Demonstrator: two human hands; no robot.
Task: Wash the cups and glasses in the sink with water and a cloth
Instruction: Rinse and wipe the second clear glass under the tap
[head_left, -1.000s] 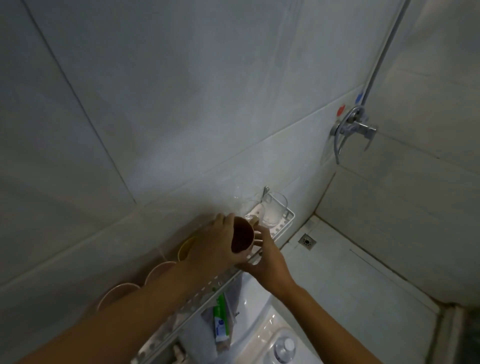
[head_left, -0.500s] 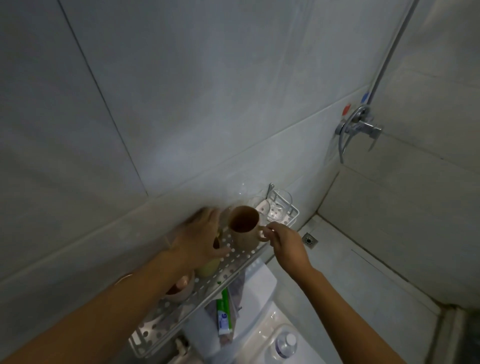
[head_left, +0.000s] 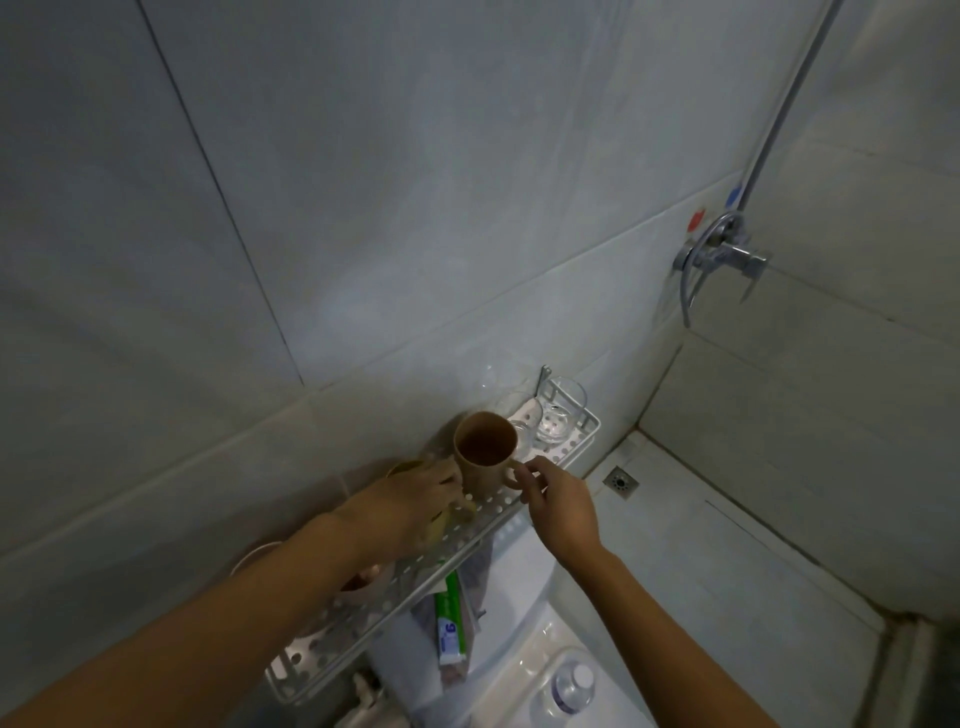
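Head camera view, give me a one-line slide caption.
Right hand pinches the brown mug by its handle on the perforated wall shelf; left hand reaches beside it.

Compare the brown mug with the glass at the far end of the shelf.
The brown mug is opaque; the glass is clear. The mug has a handle, pinched by the right hand; the glass shows no handle and stands untouched. The mug looks larger. Both stand upright on the perforated shelf, mouths up.

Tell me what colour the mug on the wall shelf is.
The mug is tan-brown, darker inside, seen in the head view.
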